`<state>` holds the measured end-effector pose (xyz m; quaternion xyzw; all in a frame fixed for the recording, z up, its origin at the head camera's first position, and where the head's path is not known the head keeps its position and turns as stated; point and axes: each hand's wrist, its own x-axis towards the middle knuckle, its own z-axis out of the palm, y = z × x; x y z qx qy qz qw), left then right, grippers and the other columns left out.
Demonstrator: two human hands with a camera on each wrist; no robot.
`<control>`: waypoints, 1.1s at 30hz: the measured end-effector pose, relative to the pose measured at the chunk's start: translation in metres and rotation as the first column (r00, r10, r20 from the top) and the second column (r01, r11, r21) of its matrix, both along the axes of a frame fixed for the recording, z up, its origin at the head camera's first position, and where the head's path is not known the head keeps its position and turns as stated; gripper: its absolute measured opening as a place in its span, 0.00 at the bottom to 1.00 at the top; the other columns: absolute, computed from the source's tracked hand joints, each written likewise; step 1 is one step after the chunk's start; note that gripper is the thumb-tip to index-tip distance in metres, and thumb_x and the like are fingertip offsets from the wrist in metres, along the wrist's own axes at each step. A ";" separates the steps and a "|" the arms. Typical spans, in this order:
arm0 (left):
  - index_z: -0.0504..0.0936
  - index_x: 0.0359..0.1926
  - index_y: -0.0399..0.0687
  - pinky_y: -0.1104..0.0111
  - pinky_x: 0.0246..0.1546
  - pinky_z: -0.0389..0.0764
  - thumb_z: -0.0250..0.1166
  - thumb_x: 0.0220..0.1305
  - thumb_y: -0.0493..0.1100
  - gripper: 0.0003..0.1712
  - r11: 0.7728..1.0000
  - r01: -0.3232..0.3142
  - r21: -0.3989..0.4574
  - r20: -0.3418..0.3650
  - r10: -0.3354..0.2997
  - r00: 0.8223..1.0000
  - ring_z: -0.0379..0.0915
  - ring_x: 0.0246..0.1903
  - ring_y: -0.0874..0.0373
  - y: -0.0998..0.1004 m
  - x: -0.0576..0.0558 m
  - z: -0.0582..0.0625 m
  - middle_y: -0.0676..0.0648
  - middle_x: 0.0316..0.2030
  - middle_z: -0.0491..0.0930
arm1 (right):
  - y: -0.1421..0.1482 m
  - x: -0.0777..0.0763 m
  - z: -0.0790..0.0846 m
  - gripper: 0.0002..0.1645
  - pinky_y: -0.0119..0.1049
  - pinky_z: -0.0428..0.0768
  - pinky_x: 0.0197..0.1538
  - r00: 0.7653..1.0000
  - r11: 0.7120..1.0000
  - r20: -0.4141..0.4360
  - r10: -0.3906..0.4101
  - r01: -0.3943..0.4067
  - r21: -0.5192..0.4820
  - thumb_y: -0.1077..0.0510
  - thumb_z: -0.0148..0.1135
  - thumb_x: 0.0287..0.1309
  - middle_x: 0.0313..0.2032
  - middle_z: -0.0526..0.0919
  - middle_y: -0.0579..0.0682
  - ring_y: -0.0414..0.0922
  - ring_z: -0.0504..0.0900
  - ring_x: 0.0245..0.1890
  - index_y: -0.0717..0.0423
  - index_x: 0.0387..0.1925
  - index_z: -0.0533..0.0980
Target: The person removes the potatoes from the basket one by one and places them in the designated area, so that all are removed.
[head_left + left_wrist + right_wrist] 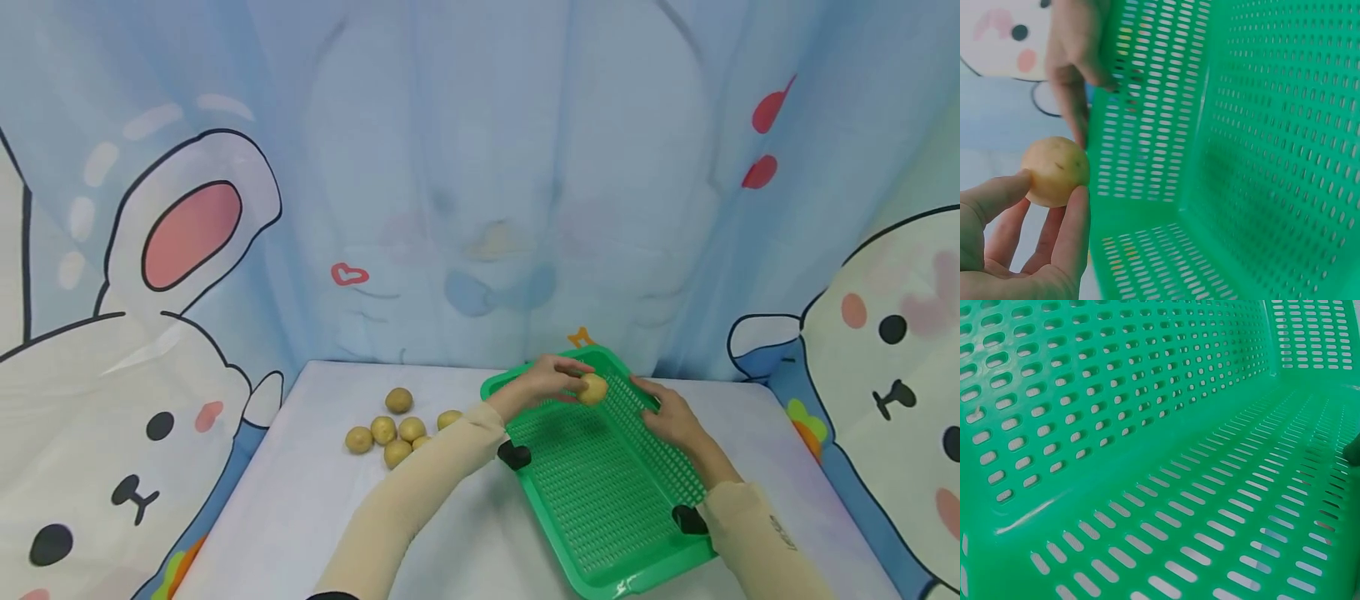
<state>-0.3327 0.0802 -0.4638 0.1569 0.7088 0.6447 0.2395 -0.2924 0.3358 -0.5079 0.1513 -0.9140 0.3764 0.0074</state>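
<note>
My left hand (pixel 551 379) pinches a small yellow potato (pixel 592 389) between thumb and fingertips, above the far end of a green plastic basket (pixel 543 527). In the left wrist view the same potato (pixel 1055 172) shows a few dark marks, beside the basket's rim. The right hand (pixel 675 417) grips the basket's right side, its thumb inside the wall and its fingers outside. Slots pierce the basket's walls and floor, and no potato shows inside it. The right wrist view is filled by the slotted inside (pixel 1166 444) of the basket.
Several potatoes (pixel 397 401) lie in a loose group on the white table (pixel 285 500), left of the basket; my left forearm (pixel 427 492) partly covers them. A blue curtain (pixel 480 167) with cartoon animals hangs behind the table and at both sides.
</note>
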 end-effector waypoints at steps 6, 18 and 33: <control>0.81 0.58 0.38 0.61 0.44 0.84 0.65 0.64 0.31 0.21 0.998 -0.033 0.056 -0.012 0.034 0.999 0.81 0.45 0.54 -0.035 0.006 0.001 0.44 0.48 0.82 | 0.001 0.001 -0.002 0.38 0.42 0.70 0.35 1.000 1.000 0.013 0.000 0.000 0.002 0.74 0.48 0.56 0.68 0.59 0.75 0.63 0.73 0.46 0.71 0.71 0.58; 0.77 0.61 0.35 0.55 0.52 0.80 0.64 0.65 0.33 0.23 0.955 -0.281 0.099 -0.057 0.288 0.956 0.80 0.47 0.52 -0.156 0.012 -0.003 0.38 0.55 0.78 | 0.001 0.000 0.000 0.39 0.36 0.67 0.21 0.999 1.000 0.032 0.004 -0.003 -0.023 0.74 0.46 0.56 0.69 0.57 0.75 0.41 0.60 0.16 0.68 0.72 0.57; 0.74 0.63 0.31 0.56 0.53 0.80 0.62 0.66 0.32 0.25 0.825 -0.564 0.032 -0.009 0.564 0.825 0.77 0.45 0.56 -0.280 0.062 -0.034 0.37 0.54 0.75 | 0.004 -0.003 -0.004 0.41 0.35 0.65 0.16 0.999 0.998 0.027 0.029 -0.028 -0.054 0.75 0.45 0.54 0.69 0.56 0.76 0.38 0.53 0.13 0.69 0.72 0.56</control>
